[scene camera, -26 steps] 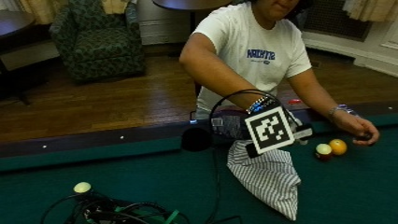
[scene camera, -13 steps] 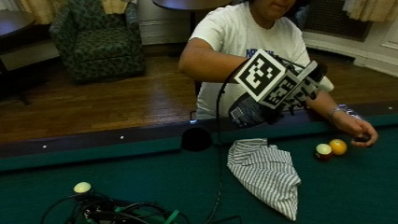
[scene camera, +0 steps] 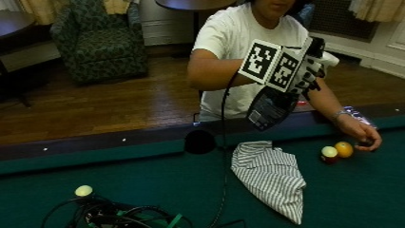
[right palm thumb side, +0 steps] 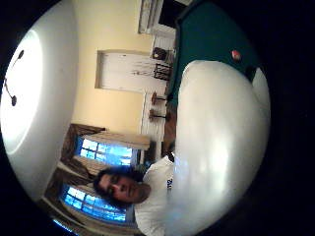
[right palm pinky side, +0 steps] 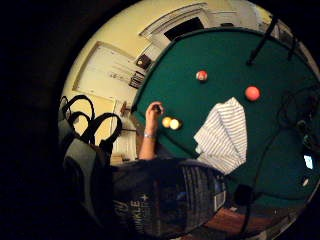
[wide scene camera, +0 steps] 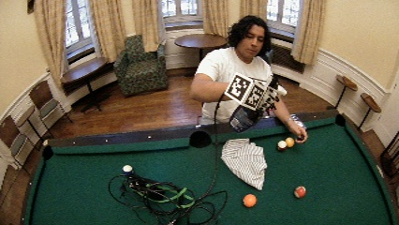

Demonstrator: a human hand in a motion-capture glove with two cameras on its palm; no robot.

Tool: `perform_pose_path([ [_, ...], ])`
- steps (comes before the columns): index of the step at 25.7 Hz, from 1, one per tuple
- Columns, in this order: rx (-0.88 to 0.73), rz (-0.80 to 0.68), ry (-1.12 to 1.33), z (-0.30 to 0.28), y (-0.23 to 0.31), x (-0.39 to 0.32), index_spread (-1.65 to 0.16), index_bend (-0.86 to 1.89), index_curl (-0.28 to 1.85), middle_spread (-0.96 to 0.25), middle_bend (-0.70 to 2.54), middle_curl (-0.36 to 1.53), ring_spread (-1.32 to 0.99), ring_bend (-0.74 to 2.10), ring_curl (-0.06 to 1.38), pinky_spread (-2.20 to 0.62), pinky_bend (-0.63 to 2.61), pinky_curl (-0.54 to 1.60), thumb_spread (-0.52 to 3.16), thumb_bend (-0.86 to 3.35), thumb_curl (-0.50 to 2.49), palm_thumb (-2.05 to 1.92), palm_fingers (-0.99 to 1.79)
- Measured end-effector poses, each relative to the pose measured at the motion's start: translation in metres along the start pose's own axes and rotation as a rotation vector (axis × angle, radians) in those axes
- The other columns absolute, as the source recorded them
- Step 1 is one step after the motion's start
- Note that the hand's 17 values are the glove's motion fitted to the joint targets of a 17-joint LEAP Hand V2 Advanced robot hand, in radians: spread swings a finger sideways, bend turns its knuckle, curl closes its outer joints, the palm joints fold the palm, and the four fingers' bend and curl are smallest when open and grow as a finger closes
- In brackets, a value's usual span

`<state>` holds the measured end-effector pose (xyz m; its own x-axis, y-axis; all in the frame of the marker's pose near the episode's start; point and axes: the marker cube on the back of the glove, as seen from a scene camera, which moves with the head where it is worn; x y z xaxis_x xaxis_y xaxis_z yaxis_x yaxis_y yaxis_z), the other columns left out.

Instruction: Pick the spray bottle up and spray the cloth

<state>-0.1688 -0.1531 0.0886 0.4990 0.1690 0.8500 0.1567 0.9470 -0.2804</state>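
In the outside view my gloved right hand [scene camera: 308, 71] grips the white trigger head of a dark spray bottle [scene camera: 271, 108]. It holds the bottle tilted at chest height, above the table's rail. The striped cloth [scene camera: 272, 176] lies crumpled on the green felt just below and in front of the bottle. The wide outside view shows the same: hand [wide scene camera: 269, 95], bottle [wide scene camera: 242, 118], cloth [wide scene camera: 245, 160]. In the little finger side palm view the bottle's dark labelled body [right palm pinky side: 170, 200] fills the near edge, with the cloth [right palm pinky side: 222, 135] on the felt beyond. A white curved surface [right palm thumb side: 216, 147] fills the thumb side view.
The person's bare left hand [scene camera: 362, 136] rests on the felt beside a yellow ball [scene camera: 343, 149] and a red-and-white ball [scene camera: 329, 154]. A side pocket [scene camera: 200, 141] sits left of the cloth. Tangled cables [scene camera: 120, 216] and a white ball [scene camera: 83, 191] lie left; further balls [wide scene camera: 249, 200] lie beyond.
My right hand has lifted the spray bottle from table level beside the cloth up to chest height. The cloth and the balls have stayed in place.
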Motion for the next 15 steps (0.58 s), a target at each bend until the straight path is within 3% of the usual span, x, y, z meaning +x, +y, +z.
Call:
perform_pose_path([
  [6,0.059,-0.092,-0.103,0.016,0.002,0.009,-0.26,0.36,0.63,-0.2,0.69,0.55,-0.21,0.71,0.47,-0.31,0.43,0.4,0.51,-0.03,0.88,0.92,1.39],
  [15,0.115,-0.111,-0.167,0.04,-0.005,0.038,-0.27,0.36,0.64,-0.2,0.69,0.55,-0.21,0.71,0.46,-0.32,0.42,0.4,0.5,-0.03,0.88,0.92,1.39],
])
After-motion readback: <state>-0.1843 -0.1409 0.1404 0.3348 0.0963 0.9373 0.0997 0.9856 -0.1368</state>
